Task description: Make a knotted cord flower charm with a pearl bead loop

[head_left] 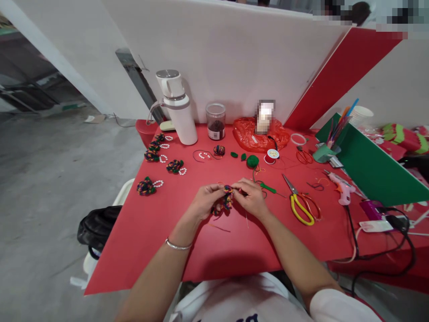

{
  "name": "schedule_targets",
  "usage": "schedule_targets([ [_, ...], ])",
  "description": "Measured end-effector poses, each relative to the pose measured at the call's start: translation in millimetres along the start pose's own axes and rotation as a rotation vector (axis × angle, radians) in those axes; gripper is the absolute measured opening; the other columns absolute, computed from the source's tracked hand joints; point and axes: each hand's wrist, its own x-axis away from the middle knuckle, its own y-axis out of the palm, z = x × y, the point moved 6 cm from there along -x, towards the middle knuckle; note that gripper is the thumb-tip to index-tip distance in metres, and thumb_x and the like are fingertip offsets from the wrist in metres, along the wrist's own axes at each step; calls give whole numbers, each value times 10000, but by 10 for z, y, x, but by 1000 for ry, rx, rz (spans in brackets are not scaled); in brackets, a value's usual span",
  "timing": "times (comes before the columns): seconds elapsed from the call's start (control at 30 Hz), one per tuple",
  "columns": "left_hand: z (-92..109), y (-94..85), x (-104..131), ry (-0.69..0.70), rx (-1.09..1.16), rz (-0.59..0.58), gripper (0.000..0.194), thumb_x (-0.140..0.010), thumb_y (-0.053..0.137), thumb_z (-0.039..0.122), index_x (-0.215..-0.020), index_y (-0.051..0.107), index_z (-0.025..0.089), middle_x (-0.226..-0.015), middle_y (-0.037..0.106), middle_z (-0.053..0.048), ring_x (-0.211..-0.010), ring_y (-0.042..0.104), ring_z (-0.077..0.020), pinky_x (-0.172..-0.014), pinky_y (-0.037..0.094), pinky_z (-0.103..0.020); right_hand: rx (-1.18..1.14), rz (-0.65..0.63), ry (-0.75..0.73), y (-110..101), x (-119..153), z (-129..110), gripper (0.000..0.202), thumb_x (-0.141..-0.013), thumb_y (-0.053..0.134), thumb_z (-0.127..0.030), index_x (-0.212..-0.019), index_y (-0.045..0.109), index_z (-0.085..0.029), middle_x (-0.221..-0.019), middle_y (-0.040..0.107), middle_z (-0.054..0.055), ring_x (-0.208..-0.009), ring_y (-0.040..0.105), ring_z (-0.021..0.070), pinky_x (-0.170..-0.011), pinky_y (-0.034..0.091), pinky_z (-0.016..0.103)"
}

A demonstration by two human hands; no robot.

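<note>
A dark multicoloured crocheted piece (pixel 228 201) hangs between my two hands above the red table (pixel 234 250). My left hand (pixel 207 200) pinches its left edge, thumb and forefinger together. On the other side my right hand (pixel 250 197) has its fingertips closed on the upper right edge. A thin thread or needle dangles below my right hand. Just beyond that hand lies a green-handled hook (pixel 268 188), near a green yarn ball (pixel 252 161). Several finished-looking multicoloured pieces with white bead loops, one a flower shape (pixel 146 186), rest at the left.
Yellow-handled scissors (pixel 303 210) and a pink glue gun (pixel 343 190) with cables lie at the right. Toward the back are a white bottle (pixel 182 120), a clear jar (pixel 216 121), a red plastic bag (pixel 244 134) and a thread spool (pixel 272 154). A green board (pixel 378 165) stands right.
</note>
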Motion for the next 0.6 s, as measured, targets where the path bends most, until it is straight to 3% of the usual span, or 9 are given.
schedule_targets([
  [0.07,10,-11,0,11,7,25,409,-622,858,463,-743,671,120,-557,660,-35,-323,456,-57,-333,327,-181,-16,-5,8,10,2,5,144,-908,628,-274,-890,761,-222,-787,684,42,-681,583,150,-660,471,280],
  [0.27,20,-24,1,42,-76,99,364,-645,828,423,-804,677,132,-540,642,-11,-327,474,-71,-336,323,-182,-236,-91,292,92,16,218,166,-847,680,-318,-896,766,-185,-753,684,28,-603,549,128,-567,443,254],
  [0.43,47,-7,14,47,-106,113,351,-630,836,373,-818,642,148,-531,625,15,-328,462,-67,-347,328,-182,-424,-168,442,139,48,315,212,-800,703,-358,-869,756,-164,-717,678,8,-570,515,104,-542,411,235],
  [0.6,37,53,51,-3,-74,5,326,-674,817,382,-827,661,140,-594,668,-28,-389,514,-83,-379,338,-190,-505,-146,513,135,54,340,224,-777,712,-380,-841,732,-166,-703,673,5,-582,523,106,-565,426,241],
])
